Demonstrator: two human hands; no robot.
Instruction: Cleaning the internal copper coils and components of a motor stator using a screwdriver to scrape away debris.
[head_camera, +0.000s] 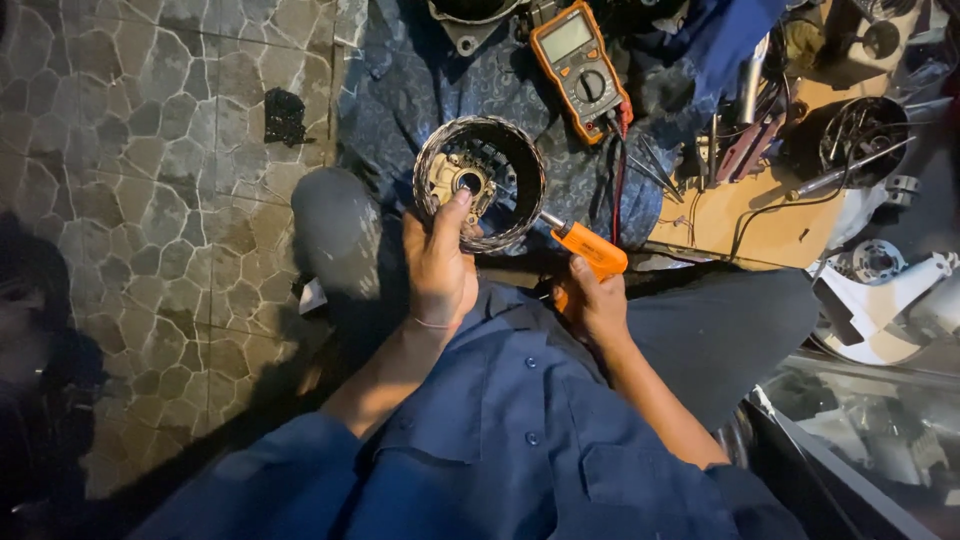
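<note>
My left hand (440, 262) grips the near rim of a round metal motor housing (481, 182), open end towards me, with the thumb pressed inside near the brass-coloured part at its centre. My right hand (592, 302) holds an orange-handled screwdriver (588, 247), whose metal shaft points up-left and touches the housing's lower right rim. Both hands are over my lap, above my blue work shirt and grey trousers.
An orange multimeter (580, 68) with red and black leads lies on a blue patterned cloth (400, 90) beyond the housing. A wooden board (760, 215) at right carries another round motor part (862, 135) and tools. White plastic parts (880, 300) lie at far right. Stone-patterned floor (150, 180) at left.
</note>
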